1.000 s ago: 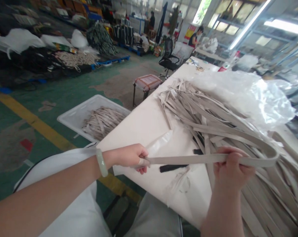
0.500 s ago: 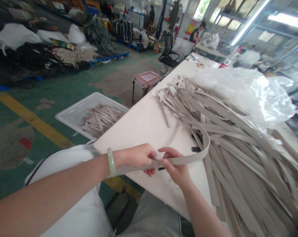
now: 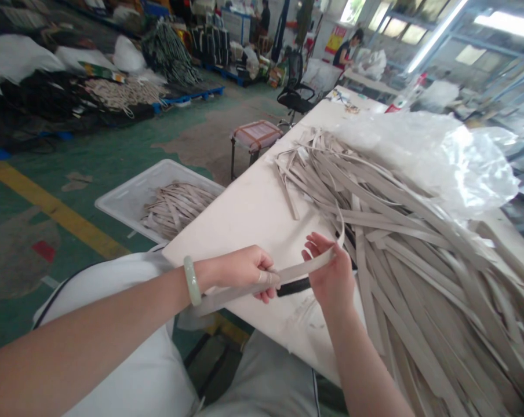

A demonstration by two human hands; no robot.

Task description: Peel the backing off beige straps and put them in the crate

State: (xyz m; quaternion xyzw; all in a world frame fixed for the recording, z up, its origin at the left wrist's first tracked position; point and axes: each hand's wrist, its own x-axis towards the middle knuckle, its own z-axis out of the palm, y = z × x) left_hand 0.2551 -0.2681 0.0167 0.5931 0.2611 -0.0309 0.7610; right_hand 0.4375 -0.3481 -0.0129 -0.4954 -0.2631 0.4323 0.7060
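Strap point(image 3: 303, 268) across 2 hands point(image 3: 244, 268) point(image 3: 333, 281), 1 bin point(image 3: 125, 198)

Head-worn view, facing forward and down, table point(image 3: 236, 220) near

Beige strap point(image 3: 305, 268), pale green bangle point(image 3: 192, 281), off-white table point(image 3: 240, 223), yellow-striped green floor point(image 3: 123, 153)

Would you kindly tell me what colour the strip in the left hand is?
The strip is pale greyish beige; the head view shows it.
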